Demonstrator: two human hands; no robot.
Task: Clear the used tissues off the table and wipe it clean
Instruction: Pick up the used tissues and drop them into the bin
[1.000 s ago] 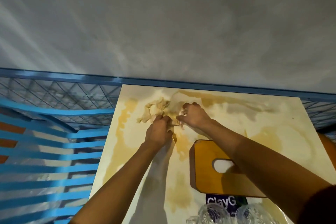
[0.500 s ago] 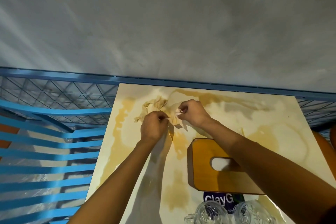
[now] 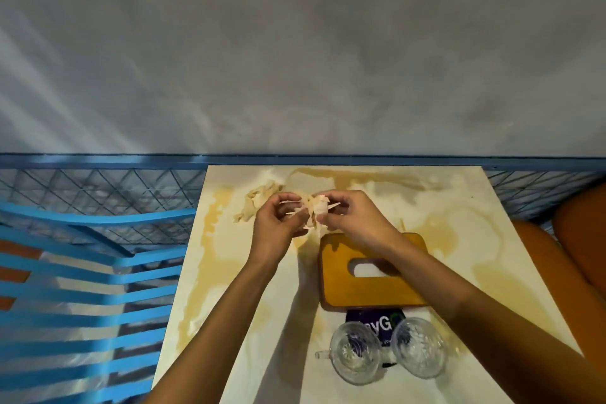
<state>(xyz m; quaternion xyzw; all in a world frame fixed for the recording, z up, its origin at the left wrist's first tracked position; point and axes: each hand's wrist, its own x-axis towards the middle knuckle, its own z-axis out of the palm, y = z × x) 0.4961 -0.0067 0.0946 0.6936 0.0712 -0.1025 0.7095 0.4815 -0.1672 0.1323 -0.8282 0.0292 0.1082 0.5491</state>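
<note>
At mid-frame above the tabletop (image 3: 229,272), left hand (image 3: 277,226) and right hand (image 3: 355,220) both pinch a crumpled tissue (image 3: 317,207), a second tissue (image 3: 257,203) lies just left, and a purple card (image 3: 380,325) lower down reads "ayG".

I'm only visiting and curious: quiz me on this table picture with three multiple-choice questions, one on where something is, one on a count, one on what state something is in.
1. Where do the glass cups stand?
A. on the blue chair
B. on the table, at its near end, just nearer the person than the tissue box
C. at the far end by the fence

2. How many glass cups are there?
A. one
B. two
C. four

3. What are the hands doing?
A. lying flat
B. lifting a cup
C. both pinching a crumpled tissue

Answers:
1 B, the cups sit right below the box in the view.
2 B, two stand side by side.
3 C, the fingers of the left hand and right hand curl onto the tissue between them.
</note>
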